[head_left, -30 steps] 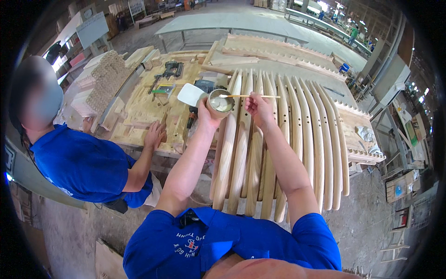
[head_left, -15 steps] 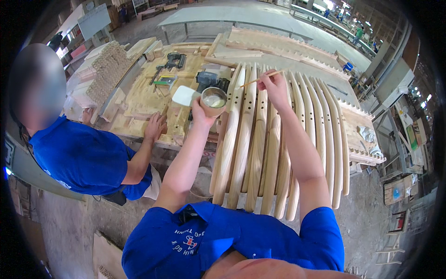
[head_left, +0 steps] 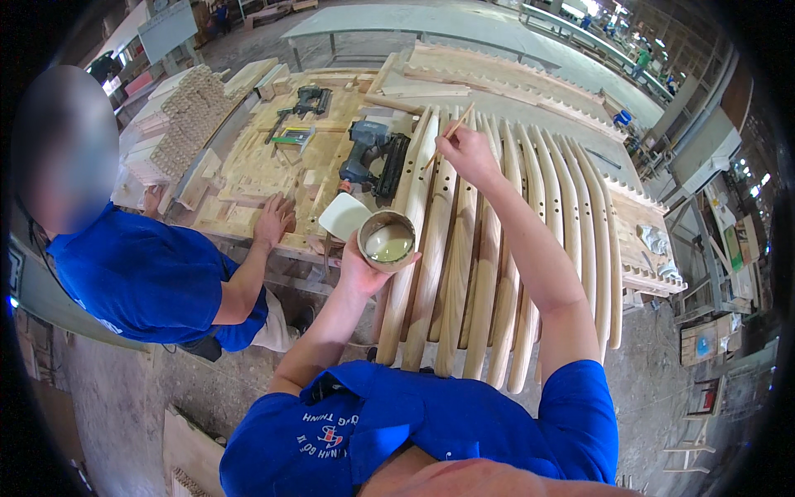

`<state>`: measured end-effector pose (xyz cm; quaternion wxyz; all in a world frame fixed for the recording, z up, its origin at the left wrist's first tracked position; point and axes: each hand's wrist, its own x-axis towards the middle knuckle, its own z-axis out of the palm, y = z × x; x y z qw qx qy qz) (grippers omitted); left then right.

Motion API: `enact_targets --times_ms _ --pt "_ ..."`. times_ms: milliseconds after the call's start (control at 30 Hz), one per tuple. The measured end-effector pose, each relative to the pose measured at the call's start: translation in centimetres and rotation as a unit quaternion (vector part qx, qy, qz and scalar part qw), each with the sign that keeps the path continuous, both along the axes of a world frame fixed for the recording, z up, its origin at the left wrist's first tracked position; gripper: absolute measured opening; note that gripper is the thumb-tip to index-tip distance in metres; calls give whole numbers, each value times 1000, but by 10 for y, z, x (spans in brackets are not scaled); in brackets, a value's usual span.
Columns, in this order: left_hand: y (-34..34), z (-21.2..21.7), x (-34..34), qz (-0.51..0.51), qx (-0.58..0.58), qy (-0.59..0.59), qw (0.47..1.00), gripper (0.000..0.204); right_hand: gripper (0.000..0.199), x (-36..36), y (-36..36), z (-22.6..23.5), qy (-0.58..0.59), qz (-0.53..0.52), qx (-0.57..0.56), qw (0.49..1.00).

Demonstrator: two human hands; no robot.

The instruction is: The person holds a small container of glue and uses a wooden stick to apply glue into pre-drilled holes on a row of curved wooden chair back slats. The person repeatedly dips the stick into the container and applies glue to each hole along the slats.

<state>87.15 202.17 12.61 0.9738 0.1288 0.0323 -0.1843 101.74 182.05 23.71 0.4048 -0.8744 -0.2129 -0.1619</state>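
**Glue cup in one hand, stick in the other, over a row of curved wooden slats**

So the left hand [head_left: 364, 269] is cupped around a small round cup [head_left: 387, 240] with pale, creamy glue in it, held just off the near-left edge of the slats. The right hand [head_left: 468, 153] is pinched shut on a thin wooden stick [head_left: 448, 135], which angles up and to the right from the fingers, with its lower end down by a slat.

The slats [head_left: 489, 273] are long, pale, curved pieces lying side by side on the counter [head_left: 257, 178], fanning out toward the far end. Some have a line of small dark holes along them.

Just left of the slats there's a nail gun [head_left: 368, 157] on the counter, and a second one [head_left: 308, 101] farther back. A white, flat square thing [head_left: 342, 215] sits right beside the cup.

Another person in a blue shirt [head_left: 141, 277] stands on the left, with one hand [head_left: 276, 219] flat on the counter. A stack of small wooden pieces [head_left: 186, 116] is piled at the counter's far-left end.
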Motion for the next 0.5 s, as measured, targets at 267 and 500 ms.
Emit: enact_targets --times_ms 267,500 --pt "-9 0 0 32 35 51 998 49 28 1 8 -2 -45 2 -27 999" --pt "-10 -14 3 56 48 37 997 44 27 11 10 -7 -51 -4 -34 998"
